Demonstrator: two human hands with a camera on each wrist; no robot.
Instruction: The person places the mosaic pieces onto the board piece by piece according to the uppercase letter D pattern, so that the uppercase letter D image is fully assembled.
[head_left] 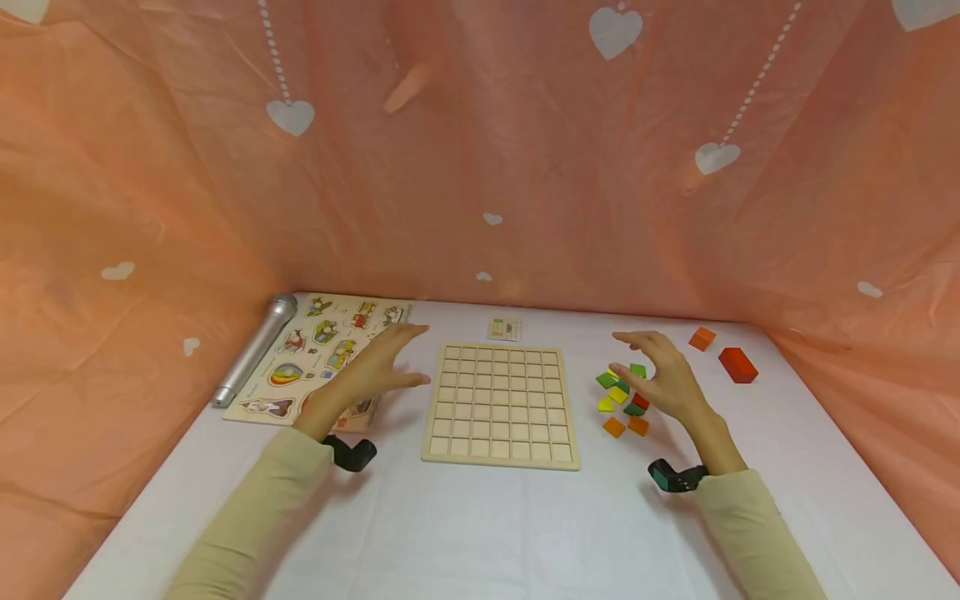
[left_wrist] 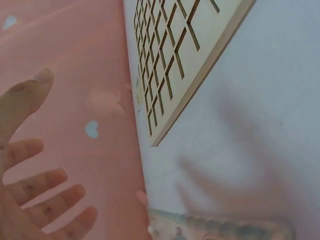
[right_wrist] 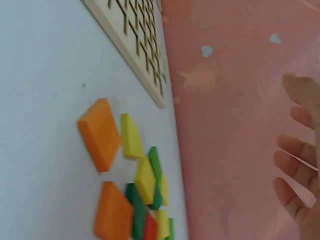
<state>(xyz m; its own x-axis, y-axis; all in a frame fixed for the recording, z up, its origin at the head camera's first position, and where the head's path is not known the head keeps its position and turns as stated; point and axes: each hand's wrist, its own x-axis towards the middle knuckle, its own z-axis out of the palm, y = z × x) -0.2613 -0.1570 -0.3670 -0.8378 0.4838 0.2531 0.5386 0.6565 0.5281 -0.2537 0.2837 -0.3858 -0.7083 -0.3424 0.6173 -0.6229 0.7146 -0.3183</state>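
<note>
A wooden grid board [head_left: 498,406] with square recesses lies on the white table between the two hands. My left hand [head_left: 378,367] hovers left of it, over the edge of a picture puzzle board, fingers spread and holding nothing. On the other side, my right hand [head_left: 663,375] is held above a loose group of small coloured tiles, its thumb and fingers apart. Among those are an orange tile [right_wrist: 100,135], a yellow tile [right_wrist: 131,137] and several green and red ones. Behind the grid board lies a small printed card [head_left: 504,328].
The puzzle board [head_left: 300,396] with vehicle pictures lies at the left, a silver microphone [head_left: 255,350] along its far side. An orange block [head_left: 702,338] and a red block [head_left: 738,365] sit at the back right. A pink curtain [head_left: 480,167] with hearts encloses the table.
</note>
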